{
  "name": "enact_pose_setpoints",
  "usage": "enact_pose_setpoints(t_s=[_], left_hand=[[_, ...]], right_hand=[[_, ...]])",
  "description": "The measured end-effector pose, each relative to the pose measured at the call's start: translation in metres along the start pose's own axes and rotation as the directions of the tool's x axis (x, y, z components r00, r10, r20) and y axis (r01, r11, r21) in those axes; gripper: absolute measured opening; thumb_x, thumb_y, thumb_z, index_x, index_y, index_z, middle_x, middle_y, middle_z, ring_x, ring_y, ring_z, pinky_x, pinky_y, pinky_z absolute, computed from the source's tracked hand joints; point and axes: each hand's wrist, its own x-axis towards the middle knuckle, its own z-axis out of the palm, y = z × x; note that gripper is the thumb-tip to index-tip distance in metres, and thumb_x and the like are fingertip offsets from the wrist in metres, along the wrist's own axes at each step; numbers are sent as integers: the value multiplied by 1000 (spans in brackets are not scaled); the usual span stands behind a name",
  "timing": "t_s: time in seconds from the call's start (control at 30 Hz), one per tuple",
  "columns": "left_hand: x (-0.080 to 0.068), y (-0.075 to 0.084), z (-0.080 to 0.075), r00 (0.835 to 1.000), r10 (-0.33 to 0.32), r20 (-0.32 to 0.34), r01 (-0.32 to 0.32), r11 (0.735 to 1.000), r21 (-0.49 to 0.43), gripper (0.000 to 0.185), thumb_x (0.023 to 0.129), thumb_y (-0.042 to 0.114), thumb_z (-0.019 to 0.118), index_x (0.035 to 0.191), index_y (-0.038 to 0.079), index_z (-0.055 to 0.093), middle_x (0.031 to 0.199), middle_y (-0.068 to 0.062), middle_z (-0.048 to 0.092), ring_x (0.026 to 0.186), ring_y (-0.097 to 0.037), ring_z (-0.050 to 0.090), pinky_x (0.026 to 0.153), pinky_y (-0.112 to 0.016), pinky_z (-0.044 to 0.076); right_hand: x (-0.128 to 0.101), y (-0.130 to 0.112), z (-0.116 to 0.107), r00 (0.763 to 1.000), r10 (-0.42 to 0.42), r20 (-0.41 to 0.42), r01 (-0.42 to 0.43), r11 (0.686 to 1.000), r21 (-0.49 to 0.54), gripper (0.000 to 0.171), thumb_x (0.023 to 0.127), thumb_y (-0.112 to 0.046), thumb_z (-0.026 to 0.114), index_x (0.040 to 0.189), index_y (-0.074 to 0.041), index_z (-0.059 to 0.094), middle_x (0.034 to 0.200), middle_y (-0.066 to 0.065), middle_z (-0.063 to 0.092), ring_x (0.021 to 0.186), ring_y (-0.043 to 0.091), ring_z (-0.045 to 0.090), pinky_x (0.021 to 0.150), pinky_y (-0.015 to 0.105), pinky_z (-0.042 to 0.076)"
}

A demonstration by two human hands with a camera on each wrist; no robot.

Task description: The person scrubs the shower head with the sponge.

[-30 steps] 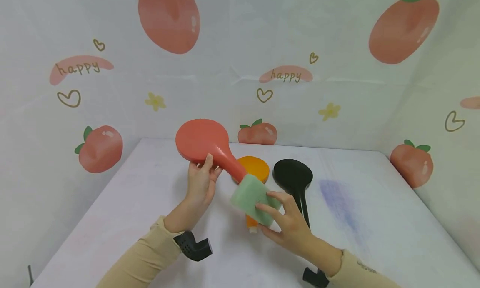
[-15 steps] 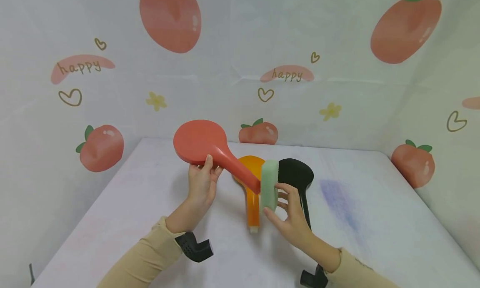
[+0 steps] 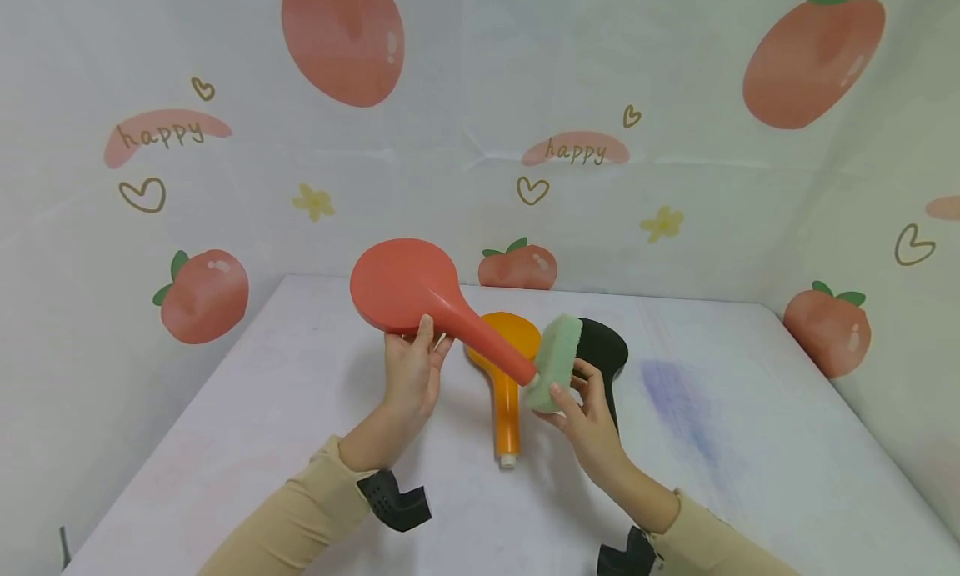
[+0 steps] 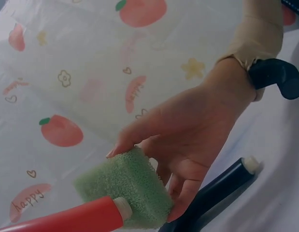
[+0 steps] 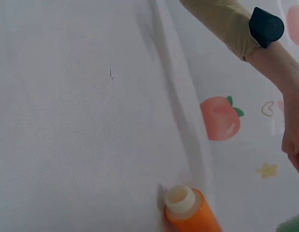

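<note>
Gripped at the neck by the left hand (image 3: 408, 372), the red shower head (image 3: 420, 297) is held above the table (image 3: 225, 443), its handle slanting down to the right. Right hand (image 3: 588, 418) pinches a green sponge (image 3: 555, 361) between thumb and fingers, pressed against the handle's white end. An orange head (image 3: 506, 376) and a black head (image 3: 603, 355) lie on the table beneath.

Bare table (image 3: 262, 409) left; orange shower head (image 3: 506, 368) perhaps obstructive.

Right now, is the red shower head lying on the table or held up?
Held up: the left hand grips the red shower head above the table.
</note>
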Motion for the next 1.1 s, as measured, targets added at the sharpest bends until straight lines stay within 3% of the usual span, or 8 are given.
enact_pose_setpoints(t_s=[0.2, 0.4, 0.6, 0.83, 0.97, 1.1], left_hand=[[0, -2, -4, 1000, -28, 14, 28, 999, 28, 45, 98, 11, 44, 138, 17, 25, 128, -1, 44, 111, -19, 53, 95, -32, 49], [4, -5, -12, 994, -97, 53, 87, 982, 165, 43, 97, 11, 47, 136, 9, 29, 120, -5, 47, 96, -15, 58, 89, -29, 53], [16, -11, -28, 983, -182, 35, 160, 928, 337, 41, 96, 13, 50, 133, 4, 36, 110, -6, 52, 85, -9, 61, 82, -25, 56], [34, -14, -52, 954, -300, 1, 266, 848, 459, 45, 97, 17, 50, 137, 6, 36, 117, -8, 52, 86, -8, 60, 84, -25, 55], [44, -15, -64, 941, -337, -21, 306, 825, 475, 47, 97, 17, 48, 139, 3, 33, 122, -10, 47, 86, -9, 58, 82, -22, 55], [52, -15, -74, 936, -350, -44, 328, 818, 473, 49, 97, 16, 48, 140, 0, 31, 119, -10, 45, 81, -9, 57, 70, -16, 53]], right_hand=[[5, -3, -9, 998, -48, -32, 47, 998, -45, 44, 99, -10, 40, 138, -5, 19, 130, 16, 32, 100, 3, 54, 82, 17, 53], [8, -11, -21, 994, -77, -77, 60, 978, -198, 46, 99, -12, 43, 142, -6, 29, 139, 18, 34, 99, 0, 52, 82, 13, 49], [10, -19, -31, 992, -32, -118, -3, 958, -288, 47, 99, -17, 44, 144, -11, 33, 138, 5, 39, 99, -5, 50, 81, 14, 47], [12, -21, -46, 987, 2, -159, -54, 945, -321, 47, 99, -20, 45, 144, -15, 33, 132, -8, 38, 99, -5, 47, 81, 16, 44], [13, -21, -54, 984, 3, -176, -68, 929, -364, 47, 98, -22, 47, 143, -16, 36, 132, -6, 39, 95, -5, 48, 80, 18, 45], [14, -20, -62, 981, 23, -192, -101, 906, -411, 47, 98, -25, 48, 143, -17, 37, 135, -1, 39, 94, -8, 47, 79, 18, 44]])
